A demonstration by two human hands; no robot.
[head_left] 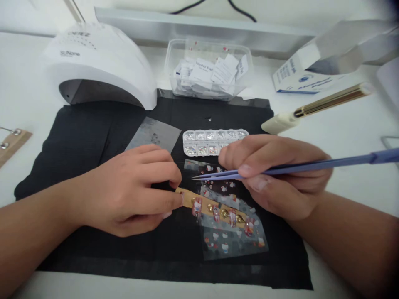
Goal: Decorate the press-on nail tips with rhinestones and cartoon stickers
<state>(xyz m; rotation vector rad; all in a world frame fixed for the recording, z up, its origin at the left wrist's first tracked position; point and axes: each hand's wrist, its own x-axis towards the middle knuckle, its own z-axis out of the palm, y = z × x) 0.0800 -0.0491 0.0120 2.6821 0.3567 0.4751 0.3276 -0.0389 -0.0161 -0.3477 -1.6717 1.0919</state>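
Note:
My right hand (274, 174) is closed around a pair of blue-violet tweezers (230, 176), whose fine points lie just right of my left fingers. My left hand (134, 191) is curled closed on the left end of a tan strip (204, 200) with gold knobs. Several red-and-white decorated false nails (197, 206) sit along the strip, one partly hidden at my left fingertip. Under the strip lie clear sticker sheets (233, 241) printed with small characters. Behind the tweezers, a clear divided case of rhinestones (201, 141) is partly covered by my right fingers.
A black cloth (149, 257) covers the white table. At the back stand a white nail lamp (102, 58), a plastic tub (204, 89) of alcohol pads and an open box (299, 74). A gold-handled brush bottle (280, 123) is on the right; a clear sheet (165, 137) lies behind my left hand.

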